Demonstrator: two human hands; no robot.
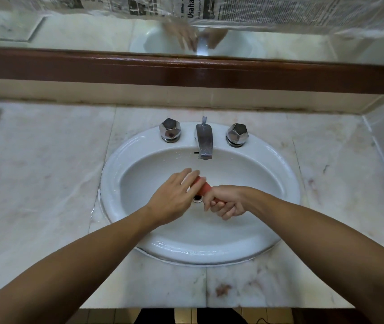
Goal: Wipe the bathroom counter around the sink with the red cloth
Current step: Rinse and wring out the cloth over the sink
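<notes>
I'm over the sink point(286, 183) now, both hands low in the bowl. The red cloth point(202, 187) is rolled into a tight bar right above the drain point(197, 199), its long axis running from lower right up to upper left, the far end aimed toward the left knob point(170, 130). My right hand point(227, 202) has its fingers wrapped hard around the lower end. My left hand point(174, 197) lies over the upper end, fingers nearly straight and blurred; I can't tell whether they grip it. The tap point(204, 141) sits just beyond the cloth. Water glints on the sink rim, and the marble counter point(46, 174) is streaked.
</notes>
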